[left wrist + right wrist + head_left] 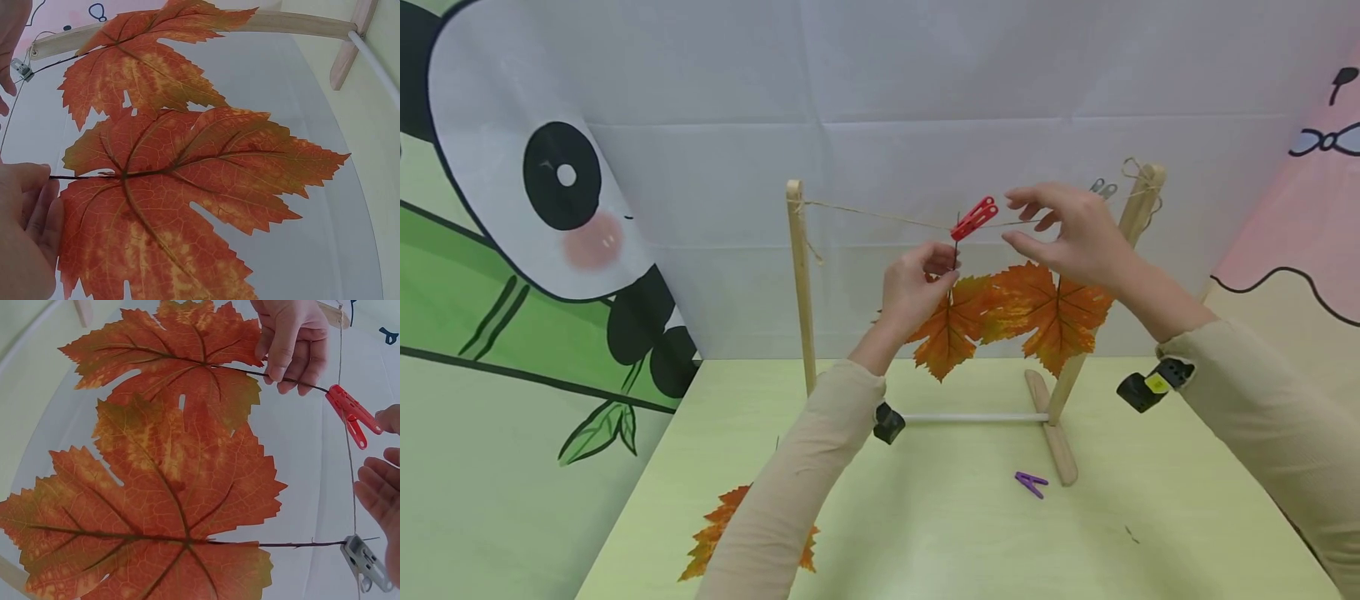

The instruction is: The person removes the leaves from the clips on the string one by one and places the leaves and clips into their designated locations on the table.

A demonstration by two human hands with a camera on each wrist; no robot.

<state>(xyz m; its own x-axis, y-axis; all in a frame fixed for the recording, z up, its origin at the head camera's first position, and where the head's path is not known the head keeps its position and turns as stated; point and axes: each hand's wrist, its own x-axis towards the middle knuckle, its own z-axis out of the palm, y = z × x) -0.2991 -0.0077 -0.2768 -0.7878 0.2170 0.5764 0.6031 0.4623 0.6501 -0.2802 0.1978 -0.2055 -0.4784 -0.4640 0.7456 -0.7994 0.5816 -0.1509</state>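
Observation:
My left hand (917, 283) pinches the dark stem of an orange maple leaf (951, 325) between thumb and fingers. A red clothespin (974, 218) clips that stem to the string (880, 216), tilted up to the right. Just right of the clothespin, my right hand (1071, 229) has its thumb and fingers spread, holding nothing; in the right wrist view its thumb tip (389, 419) lies very close to the clothespin's handle, and contact is hard to tell. A second maple leaf (1060, 317) hangs beside the first from a grey clothespin (365, 562).
The string runs between two wooden posts (801, 283), joined low by a white rod (977, 417). On the table (955, 517) lie a purple clothespin (1032, 483) and another leaf (718, 525), partly hidden by my left sleeve. A wooden foot (1060, 450) supports the right post.

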